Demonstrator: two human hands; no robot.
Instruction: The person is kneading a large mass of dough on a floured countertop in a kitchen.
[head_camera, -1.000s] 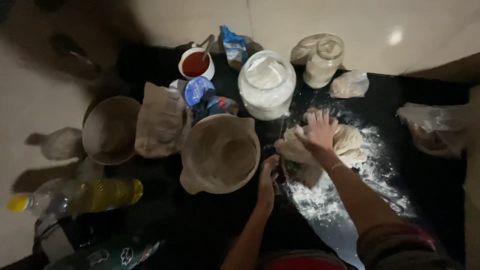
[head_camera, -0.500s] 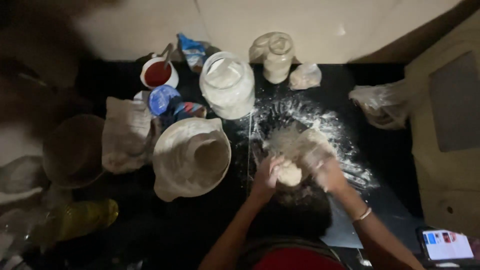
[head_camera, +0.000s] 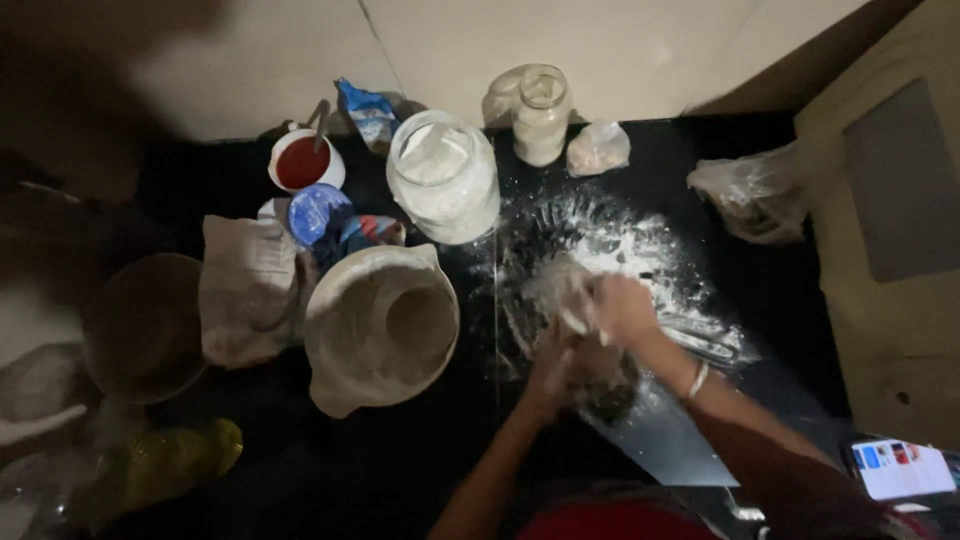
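Head view is dim and motion-blurred around the hands. Right hand (head_camera: 622, 308) fingers are curled onto the pale dough (head_camera: 565, 295), grasping its right side; left hand (head_camera: 553, 362) presses in from below-left, but its fingers are smeared by blur, can't tell if clenched or flat. Dough itself is mostly covered by both hands, only a light patch shows at upper left. It sits on the floured patch (head_camera: 610, 240) of the black counter (head_camera: 770, 300), right of the big flour bowl (head_camera: 380, 325)

Vs half a second ago: dough and hands sit in much the same spot on the flour; right hand has shifted further over the top of the dough, left wrist tucked closer under it

Pose: both forearms come up from bottom edge, converging at the dough; right wrist carries a thin bangle (head_camera: 698, 379), elbow cut off at the lower right; left forearm cut off at the bottom

Around: wide flour jar (head_camera: 443, 178) behind the bowl, small jar (head_camera: 541, 115) near the wall, red cup (head_camera: 305, 160), cloth (head_camera: 245, 290), phone screen (head_camera: 900, 467) partly cut off at right, yellowish bottle (head_camera: 160, 465) barely readable at lower left
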